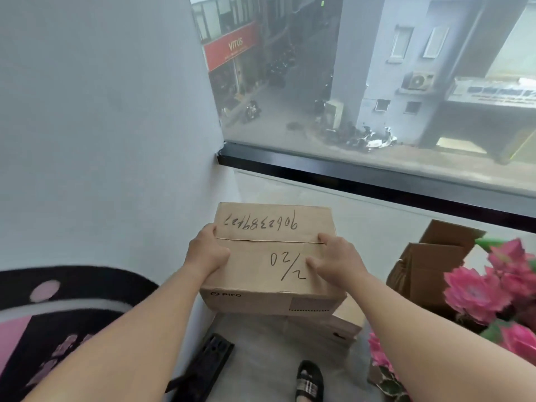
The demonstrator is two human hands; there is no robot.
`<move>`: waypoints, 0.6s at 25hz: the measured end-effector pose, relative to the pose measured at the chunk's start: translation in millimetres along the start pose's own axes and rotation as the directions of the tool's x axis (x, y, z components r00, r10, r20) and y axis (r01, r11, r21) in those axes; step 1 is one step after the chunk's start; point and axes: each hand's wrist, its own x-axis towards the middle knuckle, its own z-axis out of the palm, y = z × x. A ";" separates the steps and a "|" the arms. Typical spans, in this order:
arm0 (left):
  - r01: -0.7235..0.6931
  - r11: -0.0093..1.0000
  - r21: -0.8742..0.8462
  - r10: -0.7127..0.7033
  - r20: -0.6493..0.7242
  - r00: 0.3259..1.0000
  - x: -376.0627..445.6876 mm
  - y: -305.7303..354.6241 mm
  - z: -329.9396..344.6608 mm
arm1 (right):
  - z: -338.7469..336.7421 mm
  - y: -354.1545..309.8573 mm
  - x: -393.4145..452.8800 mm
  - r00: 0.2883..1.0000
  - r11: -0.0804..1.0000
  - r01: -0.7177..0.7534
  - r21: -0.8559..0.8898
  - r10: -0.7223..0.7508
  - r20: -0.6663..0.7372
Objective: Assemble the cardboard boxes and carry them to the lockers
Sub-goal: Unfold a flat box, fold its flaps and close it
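By the wall near the window, the left hand (206, 252) grips the left edge of the closed cardboard box (272, 265), fingers curled over the top flaps. On the lid are handwritten digits, upside down, and "02/2"; the front side is printed "PICO". The right hand (338, 261) lies on the lid with fingers spread, pressing the flaps. More cardboard boxes (429, 265) stand at the right, beside pink flowers (475, 291). Outside, a red sign (232, 49) reads "VITUS".

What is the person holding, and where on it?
A closed cardboard box: left hand on its left top edge, right hand on its top near the right side.
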 end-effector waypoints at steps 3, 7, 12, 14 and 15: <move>0.099 0.995 0.006 -0.099 -0.007 0.995 70.1 -5.8 17.0 | 17.5 -0.7 67.2 0.998 1.000 -0.012 -0.018 0.013 0.059; 0.173 0.984 0.045 -0.175 0.046 0.983 146.1 -21.9 36.6 | 54.0 2.8 127.5 0.989 0.997 -0.070 -0.025 0.073 0.127; 0.166 0.981 0.103 -0.178 0.112 0.978 240.3 -59.2 75.8 | 122.4 8.9 189.5 0.962 0.982 -0.189 0.015 0.182 0.201; 0.159 0.979 0.127 -0.176 0.131 0.976 264.7 -77.1 88.1 | 146.6 10.6 203.3 0.951 0.974 -0.226 0.024 0.216 0.221; 0.149 0.978 0.147 -0.169 0.135 0.976 279.4 -87.7 96.4 | 161.0 12.0 211.8 0.946 0.970 -0.241 0.024 0.229 0.229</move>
